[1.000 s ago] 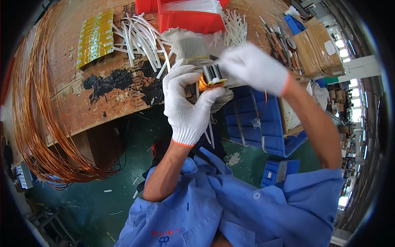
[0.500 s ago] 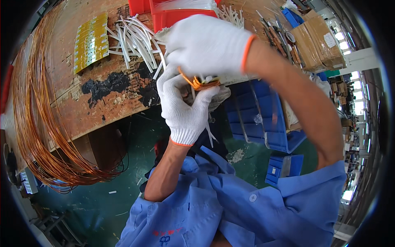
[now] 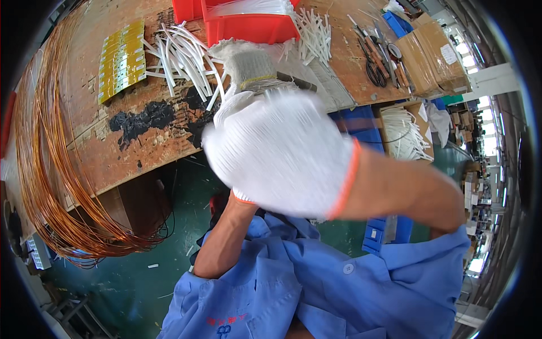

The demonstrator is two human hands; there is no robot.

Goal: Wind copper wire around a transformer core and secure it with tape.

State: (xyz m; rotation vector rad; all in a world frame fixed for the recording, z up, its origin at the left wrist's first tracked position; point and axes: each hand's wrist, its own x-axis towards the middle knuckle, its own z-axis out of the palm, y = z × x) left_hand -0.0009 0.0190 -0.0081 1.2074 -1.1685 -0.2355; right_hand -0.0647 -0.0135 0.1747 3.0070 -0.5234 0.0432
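My right hand point(image 3: 282, 155), in a white knit glove with an orange cuff, is blurred by motion in front of my left hand. Its fingers cannot be made out. Of my left hand point(image 3: 225, 111), also gloved in white, only a strip and the wrist show; its fingers and anything in them are hidden. Just beyond the hands, at the bench edge, lies a greyish knit cloth point(image 3: 251, 63) with a yellow band, and a dark rod point(image 3: 297, 82) sticks out beside it. White sleeving pieces point(image 3: 183, 59) are heaped left of the cloth.
Copper wire coils point(image 3: 51, 186) hang over the bench's left end, near yellow taped strips point(image 3: 122, 62). Red bins point(image 3: 251, 28) stand behind. More white tubes point(image 3: 313, 37), scissors point(image 3: 374, 72) and a cardboard box point(image 3: 433, 56) are right. Below sits a box of white pieces point(image 3: 403, 133).
My right hand has swept down toward me and now covers my left hand. The small copper wire coil held in my left hand is hidden from sight. The cloth beyond has come into view.
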